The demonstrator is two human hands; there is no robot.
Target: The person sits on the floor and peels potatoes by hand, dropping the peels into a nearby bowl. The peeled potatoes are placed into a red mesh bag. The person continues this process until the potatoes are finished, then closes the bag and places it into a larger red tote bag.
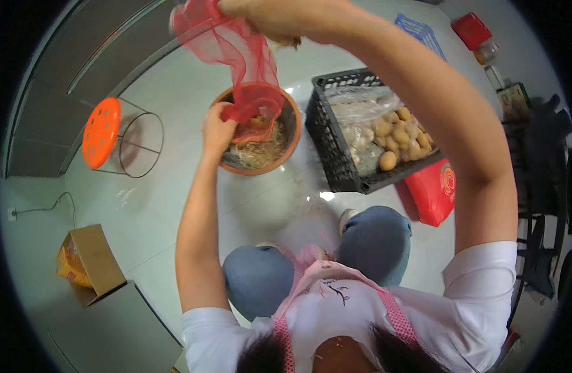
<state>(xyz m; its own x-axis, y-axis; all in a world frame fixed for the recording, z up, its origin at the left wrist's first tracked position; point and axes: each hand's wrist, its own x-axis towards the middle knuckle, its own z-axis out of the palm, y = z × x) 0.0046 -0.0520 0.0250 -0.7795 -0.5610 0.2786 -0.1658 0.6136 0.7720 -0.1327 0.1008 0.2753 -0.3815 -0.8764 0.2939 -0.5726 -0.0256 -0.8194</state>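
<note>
My left hand (219, 127) grips the lower edge of a red mesh bag (255, 70), whose mouth hangs inside a round brown tub (293, 135). Shredded brown dry matter (262, 151) lies in the tub, partly under the mesh. Raised at the top edge of the view, my right hand (262, 16) holds the upper part of the same bag; its fingertips are partly cut off by the frame. A small brown thing sticks out below that hand, too blurred to name.
Right of the tub stands a black plastic crate (332, 140) with round brown items (400, 135) and clear plastic. A red bag (433, 191) lies beside it. An orange-topped stool (102, 133) lies tipped at left. A cardboard box (97, 256) and blue basket (421, 32) stand farther off.
</note>
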